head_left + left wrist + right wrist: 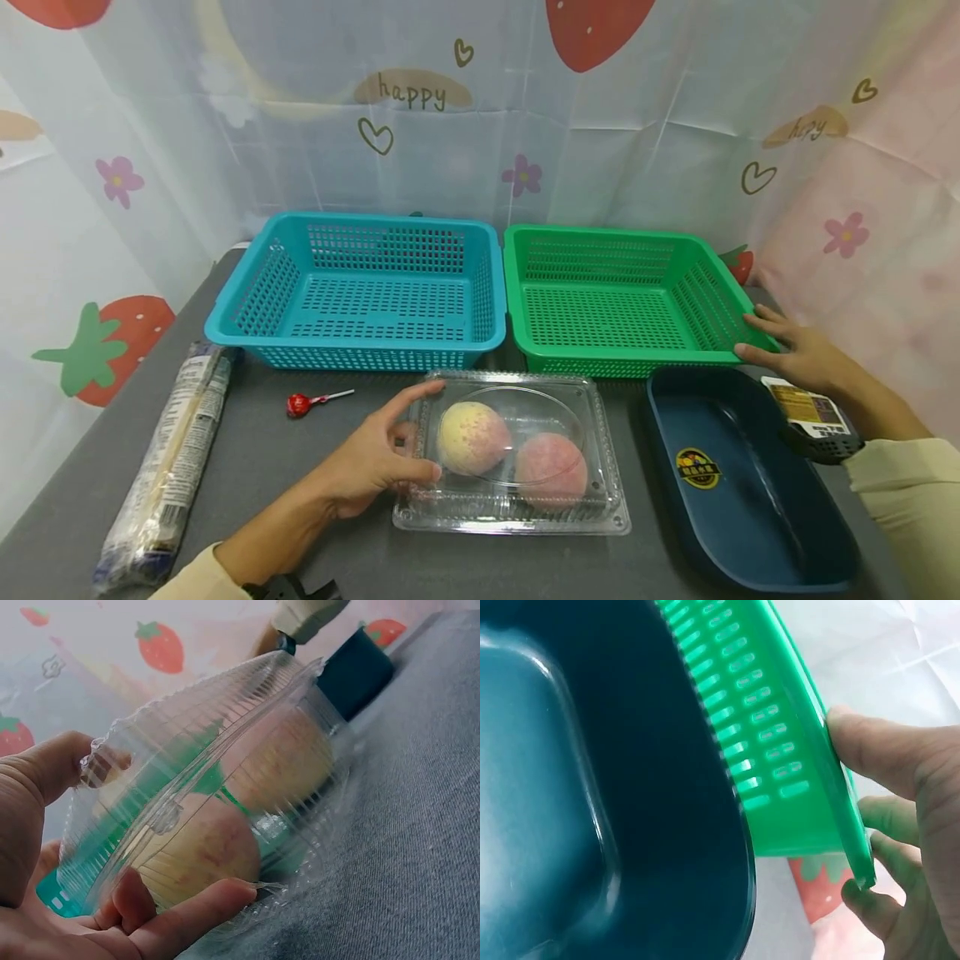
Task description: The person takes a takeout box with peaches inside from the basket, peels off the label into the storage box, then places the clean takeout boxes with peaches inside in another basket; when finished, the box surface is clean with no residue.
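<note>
A lidded clear plastic container (pixel 517 521) stands at the front middle of the table, with two peaches inside, one yellow and pink (pixel 472 437), the other pink (pixel 551 471). My left hand (pixel 375 458) grips its left side, the index finger at the back corner and the thumb toward the front; the left wrist view shows fingers curled about its ribbed wall. My right hand (pixel 813 358) touches the right rim of a green basket (pixel 626 362). In the right wrist view its thumb (pixel 877 750) and spread fingertips lie along the rim.
Left of the green basket stands a blue basket (pixel 375 342). A dark blue tub (pixel 738 500) sits at right, beside a labelled pack (pixel 810 408). A red lollipop (pixel 300 406) lies left of the container, and a long wrapped packet (pixel 168 467) runs along the table's left side.
</note>
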Motion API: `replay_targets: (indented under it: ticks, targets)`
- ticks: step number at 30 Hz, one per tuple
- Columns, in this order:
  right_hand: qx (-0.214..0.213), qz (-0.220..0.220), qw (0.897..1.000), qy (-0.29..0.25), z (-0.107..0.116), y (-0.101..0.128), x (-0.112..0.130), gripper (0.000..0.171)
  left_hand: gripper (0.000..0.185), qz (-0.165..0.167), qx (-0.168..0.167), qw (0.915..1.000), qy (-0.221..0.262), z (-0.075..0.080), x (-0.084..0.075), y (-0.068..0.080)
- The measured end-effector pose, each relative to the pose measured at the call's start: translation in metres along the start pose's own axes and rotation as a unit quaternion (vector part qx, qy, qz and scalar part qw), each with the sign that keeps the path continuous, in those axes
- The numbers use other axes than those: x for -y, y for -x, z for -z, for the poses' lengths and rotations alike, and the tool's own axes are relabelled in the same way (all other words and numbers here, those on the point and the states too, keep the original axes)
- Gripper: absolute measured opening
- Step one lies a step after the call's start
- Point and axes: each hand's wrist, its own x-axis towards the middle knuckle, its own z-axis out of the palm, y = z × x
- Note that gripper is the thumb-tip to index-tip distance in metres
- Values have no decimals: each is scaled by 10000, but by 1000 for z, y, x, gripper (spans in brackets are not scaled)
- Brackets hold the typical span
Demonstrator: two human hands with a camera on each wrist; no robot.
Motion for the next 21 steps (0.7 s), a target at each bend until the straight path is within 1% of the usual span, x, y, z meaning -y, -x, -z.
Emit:
replay_targets:
  ticks: [6,9,12,16,21]
  targets:
    - [197,-6,9998,-54,2,1,-3,76,100,103,35,9994,317,-2,-1,1]
    - [231,-27,9997,-96,3,1,-2,77,99,128,88,9988,469,-4,-3,1]
    - [225,-38,9997,-125,4,1,0,77,99,132,133,9985,511,-6,-7,3]
    - [155,-28,9998,-131,4,2,0,77,98,75,185,9978,637,-12,-18,6]
    - [139,-46,9997,-202,3,3,0,77,95,-35,243,9972,713,-19,-42,10]
